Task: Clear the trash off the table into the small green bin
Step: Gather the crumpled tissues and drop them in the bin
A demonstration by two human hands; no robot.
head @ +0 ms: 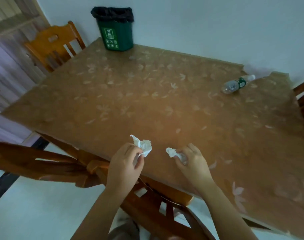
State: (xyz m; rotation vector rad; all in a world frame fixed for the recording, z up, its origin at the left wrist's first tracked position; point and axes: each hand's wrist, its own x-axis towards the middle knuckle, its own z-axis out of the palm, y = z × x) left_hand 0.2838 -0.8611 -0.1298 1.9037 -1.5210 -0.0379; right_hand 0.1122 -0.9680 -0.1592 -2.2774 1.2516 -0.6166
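My left hand [125, 161] is at the table's near edge, pinching a crumpled white tissue [143, 145] that sticks up above my fingers. Just to its right, my right hand [192, 160] grips a second white tissue wad [173, 152] against the tabletop. The small green bin [115, 33], lined with a black bag, stands at the table's far left corner by the wall. An empty clear plastic bottle [236, 84] with a green label lies on its side at the far right of the table.
The table [147, 94] has a brown flower-patterned cover. One wooden chair [52, 45] stands at the far left, another chair [165, 205] is right below my arms, and part of a third chair [303, 101] shows at the right edge. A white wall runs behind.
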